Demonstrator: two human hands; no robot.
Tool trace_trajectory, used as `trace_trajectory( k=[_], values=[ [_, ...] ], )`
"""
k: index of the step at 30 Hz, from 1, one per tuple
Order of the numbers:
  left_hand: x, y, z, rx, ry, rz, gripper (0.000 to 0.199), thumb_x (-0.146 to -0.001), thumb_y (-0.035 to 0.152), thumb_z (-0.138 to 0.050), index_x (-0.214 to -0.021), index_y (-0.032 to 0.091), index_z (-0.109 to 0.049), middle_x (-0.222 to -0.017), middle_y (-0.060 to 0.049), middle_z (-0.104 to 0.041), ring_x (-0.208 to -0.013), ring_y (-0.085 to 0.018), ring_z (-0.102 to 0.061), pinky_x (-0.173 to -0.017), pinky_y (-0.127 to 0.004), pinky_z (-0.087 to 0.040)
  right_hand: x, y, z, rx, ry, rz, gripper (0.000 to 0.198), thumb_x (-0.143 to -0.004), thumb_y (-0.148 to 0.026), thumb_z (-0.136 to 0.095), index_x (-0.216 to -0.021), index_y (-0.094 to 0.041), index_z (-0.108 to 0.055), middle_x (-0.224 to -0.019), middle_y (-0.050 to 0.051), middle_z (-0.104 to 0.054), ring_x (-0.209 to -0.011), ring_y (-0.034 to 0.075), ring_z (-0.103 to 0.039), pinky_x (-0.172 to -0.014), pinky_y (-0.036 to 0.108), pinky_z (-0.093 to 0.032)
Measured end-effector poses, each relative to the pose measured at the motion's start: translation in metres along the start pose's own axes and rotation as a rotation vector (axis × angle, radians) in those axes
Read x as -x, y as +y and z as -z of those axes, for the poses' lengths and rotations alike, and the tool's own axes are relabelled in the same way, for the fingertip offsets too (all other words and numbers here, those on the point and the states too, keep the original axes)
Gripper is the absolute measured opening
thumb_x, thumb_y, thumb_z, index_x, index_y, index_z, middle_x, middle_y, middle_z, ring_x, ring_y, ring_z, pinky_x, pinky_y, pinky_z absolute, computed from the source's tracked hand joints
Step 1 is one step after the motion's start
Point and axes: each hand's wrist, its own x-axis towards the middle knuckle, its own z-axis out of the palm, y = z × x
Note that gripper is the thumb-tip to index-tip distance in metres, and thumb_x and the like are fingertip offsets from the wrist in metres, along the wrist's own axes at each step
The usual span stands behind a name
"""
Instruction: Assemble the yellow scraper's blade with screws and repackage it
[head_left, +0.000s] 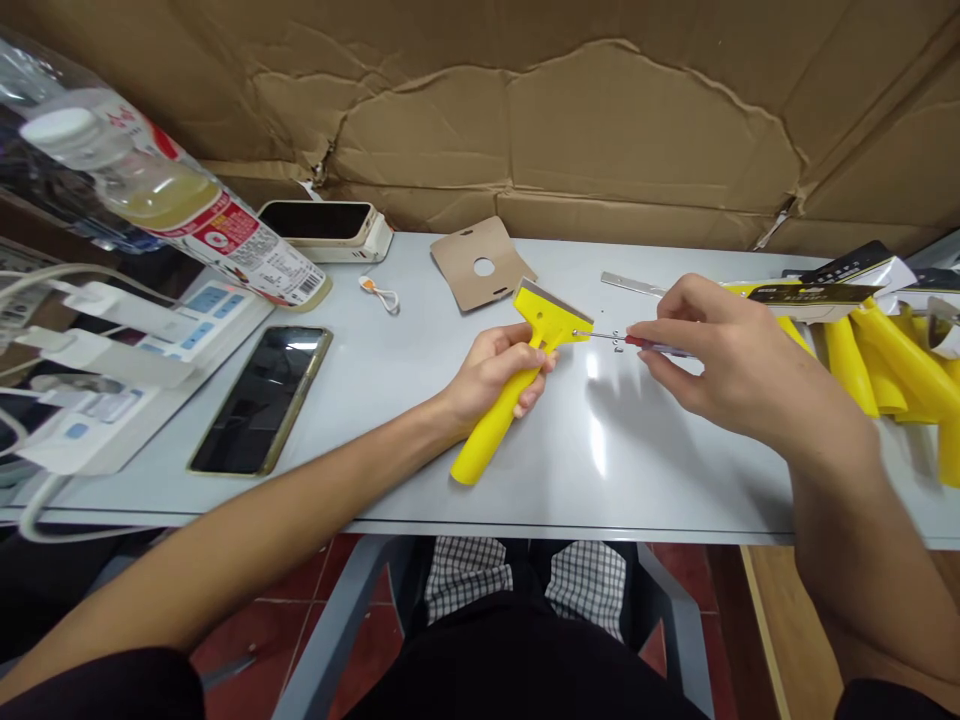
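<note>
My left hand [499, 375] is wrapped round the neck of a yellow scraper [491, 430], whose wide head points away from me and carries a metal blade [551, 300] along its far edge. In my right hand [720, 360] is a slim screwdriver [604, 337] with a red collar, pinched between thumb and fingers. Its shaft points left, and the tip meets a screw spot at the right corner of the scraper head. Small metal screws or nuts [617, 346] lie on the table just under the shaft.
A brown card [461, 265] with a round hole and a short white cable [381, 295] lie behind. Two phones, a bottle [225, 235] and a power strip [142, 370] occupy the left. Several yellow scraper handles [892, 350] and a metal strip [630, 284] are at right. Cardboard [570, 130] backs the table.
</note>
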Motion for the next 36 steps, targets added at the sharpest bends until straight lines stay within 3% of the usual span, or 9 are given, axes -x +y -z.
trace_trajectory(
  k=[4, 8, 12, 17, 22, 28, 36],
  values=[
    [0.000, 0.001, 0.000, -0.008, 0.016, 0.007, 0.020, -0.073, 0.029, -0.078, -0.078, 0.014, -0.066, -0.066, 0.001, -0.064, -0.038, -0.007, -0.051, -0.033, -0.020, -0.039, -0.003, -0.009, 0.004, -0.061, 0.090, 0.025, 0.022, -0.105, -0.020, -0.063, -0.118, -0.023, -0.081, -0.105, 0.007, -0.073, -0.080, 0.021, -0.070, -0.073, 0.038, -0.054],
    [-0.001, -0.001, 0.001, 0.002, 0.012, 0.005, 0.020, -0.073, 0.030, -0.077, -0.079, 0.014, -0.066, -0.064, 0.001, -0.063, -0.037, -0.007, -0.049, -0.033, -0.020, -0.037, -0.007, -0.013, 0.003, -0.120, 0.192, 0.015, 0.011, -0.101, -0.019, -0.071, -0.105, -0.028, -0.076, -0.099, 0.004, -0.075, -0.082, 0.022, -0.072, -0.074, 0.038, -0.056],
    [-0.003, -0.002, 0.003, 0.030, 0.012, 0.014, 0.019, -0.074, 0.030, -0.076, -0.078, 0.015, -0.064, -0.060, 0.002, -0.060, -0.035, -0.006, -0.045, -0.033, -0.019, -0.036, -0.010, -0.016, -0.004, -0.199, 0.271, 0.045, 0.013, -0.097, -0.014, -0.070, -0.098, -0.027, -0.071, -0.104, 0.006, -0.069, -0.083, 0.022, -0.069, -0.071, 0.039, -0.059],
    [-0.005, -0.001, 0.004, 0.070, 0.023, -0.002, 0.020, -0.074, 0.031, -0.076, -0.076, 0.016, -0.062, -0.059, 0.003, -0.059, -0.035, -0.005, -0.042, -0.033, -0.019, -0.035, -0.011, -0.020, -0.002, -0.205, 0.224, -0.021, 0.024, -0.095, -0.011, -0.063, -0.103, -0.032, -0.070, -0.109, 0.008, -0.068, -0.091, 0.027, -0.068, -0.073, 0.046, -0.062],
    [-0.006, -0.001, 0.003, 0.083, 0.019, -0.008, 0.021, -0.073, 0.031, -0.077, -0.075, 0.016, -0.063, -0.064, 0.002, -0.061, -0.035, -0.005, -0.044, -0.032, -0.019, -0.035, -0.010, -0.017, 0.005, -0.187, 0.243, -0.041, 0.017, -0.102, -0.015, -0.065, -0.104, -0.032, -0.069, -0.109, 0.007, -0.074, -0.101, 0.030, -0.073, -0.079, 0.047, -0.062],
    [-0.007, -0.002, 0.005, 0.119, 0.025, 0.003, 0.021, -0.072, 0.028, -0.078, -0.078, 0.015, -0.063, -0.072, 0.002, -0.064, -0.037, -0.004, -0.045, -0.031, -0.019, -0.035, -0.011, -0.014, -0.006, -0.223, 0.224, -0.085, 0.018, -0.107, -0.017, -0.057, -0.109, -0.028, -0.071, -0.117, 0.010, -0.067, -0.090, 0.023, -0.070, -0.078, 0.043, -0.064],
    [-0.008, -0.003, 0.005, 0.103, 0.035, 0.000, 0.021, -0.073, 0.028, -0.077, -0.078, 0.015, -0.062, -0.067, 0.002, -0.063, -0.036, -0.004, -0.043, -0.032, -0.019, -0.036, -0.013, -0.012, -0.013, -0.109, 0.240, -0.075, 0.015, -0.109, -0.024, -0.057, -0.108, -0.023, -0.072, -0.108, 0.011, -0.066, -0.084, 0.023, -0.066, -0.076, 0.042, -0.060]
  ],
)
